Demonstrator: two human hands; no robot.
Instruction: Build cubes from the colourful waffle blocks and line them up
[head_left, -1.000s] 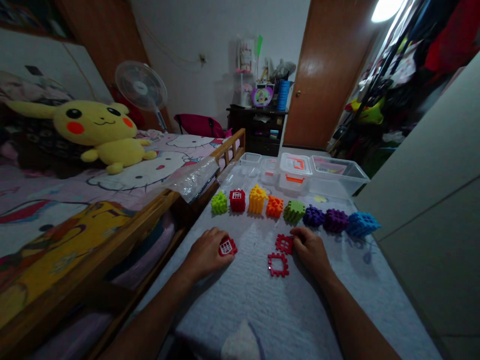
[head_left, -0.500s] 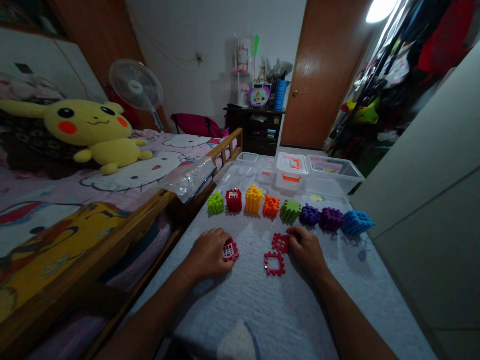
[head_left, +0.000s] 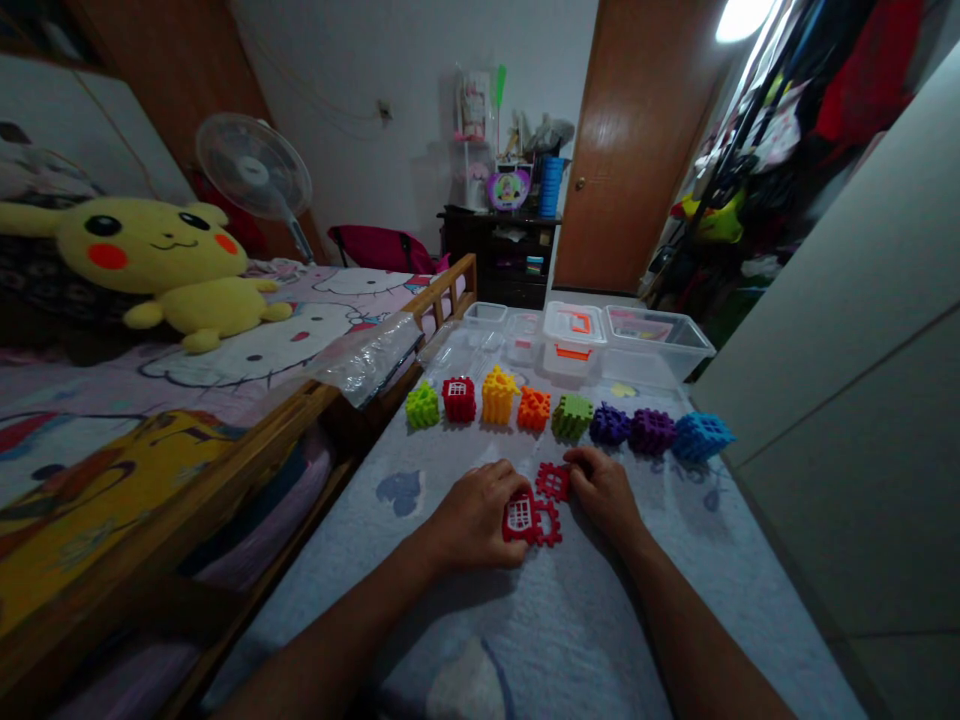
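Observation:
My left hand [head_left: 484, 515] grips a red building tile with a white lattice window [head_left: 520, 516] between thumb and fingers. That tile partly covers the left side of a red square frame tile [head_left: 551, 524] with an open middle. Just beyond the frame is a red tile with a four-pane window [head_left: 552, 481]. My right hand [head_left: 602, 488] has its thumb and fingers closed on this tile's right edge. Behind both hands runs a row of stacked tiles, among them a red stack [head_left: 459, 400], an orange stack [head_left: 533, 409] and a green stack [head_left: 572, 416].
Clear plastic boxes stand at the table's far end, one with an orange-latched lid [head_left: 574, 325]. A wooden bed rail [head_left: 300, 420] borders the table's left side. A yellow plush toy [head_left: 172, 262] sits on the bed. A pale cabinet [head_left: 862, 400] rises at right.
My left hand has moved right with the lattice-window tile, bringing it over the frame tile's left side. The right hand keeps its hold on the four-pane tile. The whole view has shifted slightly.

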